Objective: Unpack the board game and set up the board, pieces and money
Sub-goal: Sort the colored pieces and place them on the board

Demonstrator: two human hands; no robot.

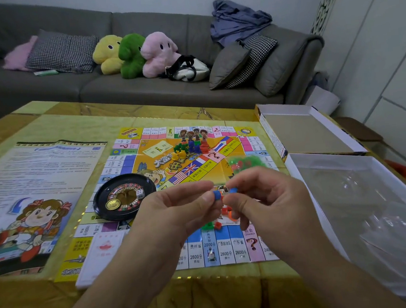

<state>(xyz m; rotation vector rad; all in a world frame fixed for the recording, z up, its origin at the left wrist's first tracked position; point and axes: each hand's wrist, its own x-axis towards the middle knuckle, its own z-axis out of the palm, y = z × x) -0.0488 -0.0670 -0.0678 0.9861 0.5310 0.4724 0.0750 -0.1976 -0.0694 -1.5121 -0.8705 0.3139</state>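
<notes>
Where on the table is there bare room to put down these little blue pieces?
Free: the tablecloth strip between the board's near edge and you, and the far strip beyond the board. Crowded: the board's centre with coloured pieces, the roulette wheel, and loose pieces under your left hand and right hand.

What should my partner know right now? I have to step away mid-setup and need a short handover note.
Left hand pinches a small blue piece; right hand pinches another blue piece, both above the board.
Done: board unfolded on the table; roulette wheel on its left part with a die and gold coin inside; colored pieces grouped near the centre; rule sheet laid to the left; card deck at the near left corner.
Left: loose red and green pieces under the hands, bag of green and red pieces; no money visible yet.
</notes>
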